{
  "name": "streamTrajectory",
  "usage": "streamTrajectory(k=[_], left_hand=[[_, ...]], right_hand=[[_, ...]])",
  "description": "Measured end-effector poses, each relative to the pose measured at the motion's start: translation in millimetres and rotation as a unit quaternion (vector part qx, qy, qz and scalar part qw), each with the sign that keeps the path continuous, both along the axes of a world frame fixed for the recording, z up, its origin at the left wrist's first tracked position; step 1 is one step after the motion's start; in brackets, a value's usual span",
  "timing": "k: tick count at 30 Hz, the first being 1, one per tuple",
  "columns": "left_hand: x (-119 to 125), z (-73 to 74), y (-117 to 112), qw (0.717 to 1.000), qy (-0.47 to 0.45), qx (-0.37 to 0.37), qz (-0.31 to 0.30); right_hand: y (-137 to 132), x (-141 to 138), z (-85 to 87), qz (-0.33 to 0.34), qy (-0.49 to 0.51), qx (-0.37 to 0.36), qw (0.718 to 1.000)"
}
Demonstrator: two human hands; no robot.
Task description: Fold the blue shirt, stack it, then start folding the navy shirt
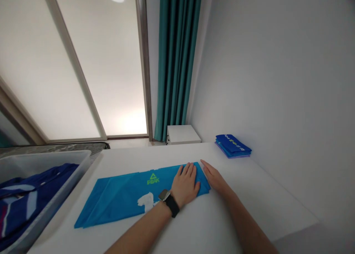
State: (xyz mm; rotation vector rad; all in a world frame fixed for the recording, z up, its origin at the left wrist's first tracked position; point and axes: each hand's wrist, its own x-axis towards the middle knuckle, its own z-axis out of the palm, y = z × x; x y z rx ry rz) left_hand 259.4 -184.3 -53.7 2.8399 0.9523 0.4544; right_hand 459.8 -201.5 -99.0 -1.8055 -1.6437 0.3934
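A bright blue jersey [119,196], folded into a long strip, lies on the white table [238,213]. It carries a yellow-green logo and a white printed figure, partly hidden by my left forearm. My left hand [184,187], with a black-strapped watch [168,201] on the wrist, rests flat on the jersey near its right end, fingers stretched out. At the right end of the jersey, my right hand [215,177] is held on its edge along the cloth's short side, fingers extended and nothing visible in them.
A stack of folded blue clothes [233,146] sits on the table's far right, by the wall. To the left, a translucent plastic bin [80,159] holds dark blue clothing [41,193]. Behind the table are a small white cabinet [183,134] and a teal curtain [177,61].
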Motion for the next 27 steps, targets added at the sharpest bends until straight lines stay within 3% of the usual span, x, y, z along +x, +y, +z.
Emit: streamTrajectory(k=[3, 7, 14, 21, 27], left_hand=[[30, -5.0, 3, 1.000, -0.014, -0.009, 0.004], [47, -16.9, 4, 0.999, -0.021, -0.020, 0.021], [48, -18.8, 1, 0.999, -0.018, -0.032, 0.013], [47, -20.1, 1, 0.999, -0.006, -0.031, 0.005], [43, -14.3, 20, 0.999, -0.015, -0.029, -0.036]], right_hand=[[1, 11, -0.5, -0.023, 0.003, 0.017, 1.000], [4, 13, -3.7, -0.022, -0.026, 0.024, 0.999], [3, 11, -7.2, -0.004, -0.076, 0.018, 0.997], [1, 10, -1.6, -0.003, -0.061, 0.041, 0.997], [-4, 12, 8.1, -0.025, -0.047, 0.077, 0.996]])
